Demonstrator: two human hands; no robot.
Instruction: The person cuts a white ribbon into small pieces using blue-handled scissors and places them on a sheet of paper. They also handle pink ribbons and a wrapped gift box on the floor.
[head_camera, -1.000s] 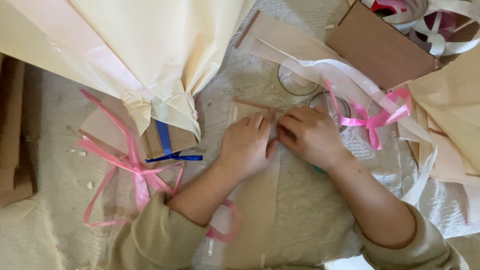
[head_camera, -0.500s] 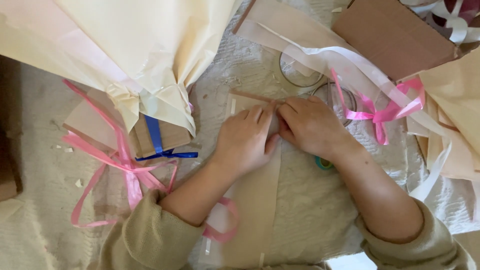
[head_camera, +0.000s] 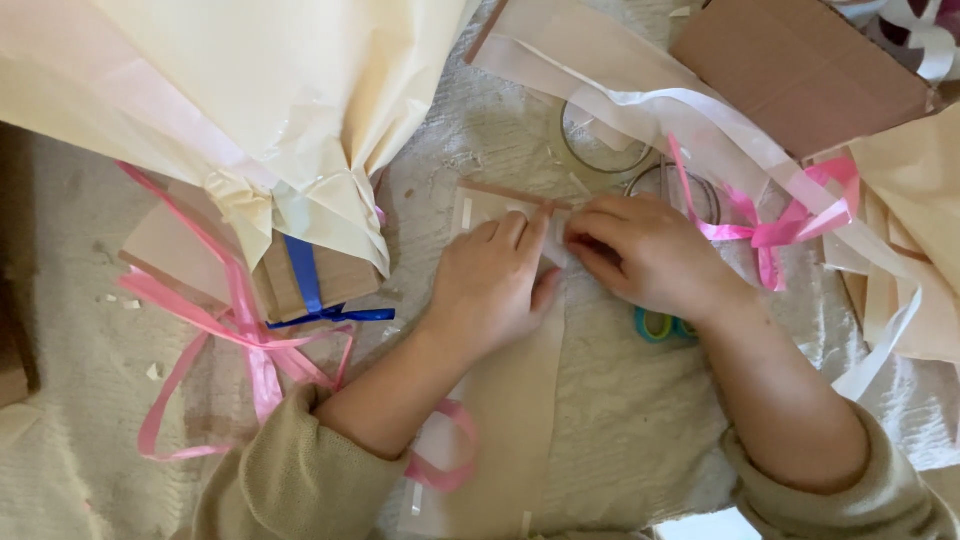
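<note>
L hand lies flat, fingers pressed on the paper strip mid-table. R hand pinches the strip's top edge, just beside L. Scissors peek from under R wrist. Pink ribbon to the right, blue ribbon left.

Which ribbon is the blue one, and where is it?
The blue ribbon is the one wrapped around the brown cardboard piece under the cream paper bundle, beside the left hand. All the other ribbons are pink or white.
</note>
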